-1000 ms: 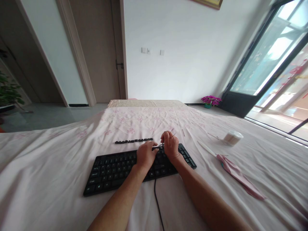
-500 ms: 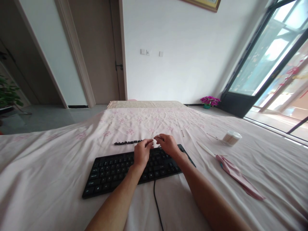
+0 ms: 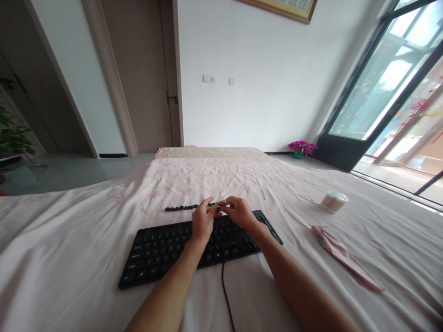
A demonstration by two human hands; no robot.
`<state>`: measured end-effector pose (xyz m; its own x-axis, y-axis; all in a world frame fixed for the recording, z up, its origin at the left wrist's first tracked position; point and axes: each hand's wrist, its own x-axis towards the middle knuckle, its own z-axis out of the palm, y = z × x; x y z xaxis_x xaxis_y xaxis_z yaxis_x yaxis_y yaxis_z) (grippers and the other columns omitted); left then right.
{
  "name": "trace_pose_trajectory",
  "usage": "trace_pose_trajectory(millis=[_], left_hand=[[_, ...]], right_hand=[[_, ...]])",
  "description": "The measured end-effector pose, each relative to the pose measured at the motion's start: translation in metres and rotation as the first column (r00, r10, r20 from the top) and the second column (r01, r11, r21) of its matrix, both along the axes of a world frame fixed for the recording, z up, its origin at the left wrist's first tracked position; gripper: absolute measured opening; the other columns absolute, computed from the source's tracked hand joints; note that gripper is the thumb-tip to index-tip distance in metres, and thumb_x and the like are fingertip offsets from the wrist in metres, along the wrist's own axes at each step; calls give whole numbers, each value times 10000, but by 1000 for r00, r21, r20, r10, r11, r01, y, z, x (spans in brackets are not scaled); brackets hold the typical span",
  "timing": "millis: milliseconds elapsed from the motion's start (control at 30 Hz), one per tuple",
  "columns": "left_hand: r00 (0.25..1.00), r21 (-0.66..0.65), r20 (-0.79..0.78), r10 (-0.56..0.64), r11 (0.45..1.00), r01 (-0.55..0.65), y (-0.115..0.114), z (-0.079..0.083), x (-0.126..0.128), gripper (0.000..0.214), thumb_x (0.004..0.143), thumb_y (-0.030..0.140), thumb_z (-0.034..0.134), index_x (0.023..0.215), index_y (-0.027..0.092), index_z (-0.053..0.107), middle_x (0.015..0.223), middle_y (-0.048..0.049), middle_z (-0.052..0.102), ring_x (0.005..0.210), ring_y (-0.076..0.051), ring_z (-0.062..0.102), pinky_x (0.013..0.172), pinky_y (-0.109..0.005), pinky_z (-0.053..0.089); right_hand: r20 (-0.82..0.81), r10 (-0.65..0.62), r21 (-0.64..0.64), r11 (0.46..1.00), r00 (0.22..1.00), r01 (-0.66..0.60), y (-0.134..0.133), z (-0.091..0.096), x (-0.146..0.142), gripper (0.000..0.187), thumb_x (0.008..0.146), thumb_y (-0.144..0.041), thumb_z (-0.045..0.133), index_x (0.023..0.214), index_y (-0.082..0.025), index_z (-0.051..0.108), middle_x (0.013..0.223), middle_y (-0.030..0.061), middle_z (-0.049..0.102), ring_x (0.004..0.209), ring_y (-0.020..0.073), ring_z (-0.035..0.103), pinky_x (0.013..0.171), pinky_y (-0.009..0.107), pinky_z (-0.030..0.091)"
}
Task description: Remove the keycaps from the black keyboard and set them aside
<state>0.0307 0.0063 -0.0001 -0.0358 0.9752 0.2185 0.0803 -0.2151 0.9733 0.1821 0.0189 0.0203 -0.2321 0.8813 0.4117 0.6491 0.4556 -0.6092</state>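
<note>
A black keyboard (image 3: pixel 155 251) lies on the cloth, with some keys off its top row. Above its back edge my left hand (image 3: pixel 203 222) pinches a small dark keycap (image 3: pixel 218 209). My right hand (image 3: pixel 241 213) meets it fingertip to fingertip, closed on a thin pale cotton swab (image 3: pixel 224 200) that points up and away. The fingers partly hide both small things. Behind the keyboard runs a row of loose black keycaps (image 3: pixel 180 208), its right end covered by my hands.
At right stands a clear tub of cotton swabs (image 3: pixel 334 202), near a loose swab (image 3: pixel 306 198). Another swab (image 3: pixel 263 194) lies farther back. A pink cloth (image 3: pixel 346 260) and a long white strip (image 3: pixel 296 216) rest closer. The keyboard's cable (image 3: pixel 226 295) trails toward me over the wrinkled tablecloth (image 3: pixel 83 249).
My hands have drawn together, and the dark keycap now shows between the fingertips. The whole view has shifted slightly, with the keyboard sitting a little lower.
</note>
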Motion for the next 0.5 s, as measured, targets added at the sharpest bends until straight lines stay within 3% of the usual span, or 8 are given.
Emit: trace_pose_trajectory(millis=[333,500], left_hand=[[1000,-22,-25,-19,1000,19,1,1,0,425,834,419,572,1175,166,567,757,-58,734,657,-196,706,650,-270,528],[1000,-29,-16,-18,999,18,2,-2,1,401,829,407,580,1152,169,580,772,-55,733,634,-184,701,626,-256,525]], right_hand=[[120,-78,-9,997,990,80,-3,7,-2,136,787,-280,604,772,-196,709,702,1,670,671,143,589,604,208,383],[115,-89,-62,993,989,97,-3,5,-1,147,784,-298,609,811,-198,714,724,3,684,683,151,591,612,211,389]])
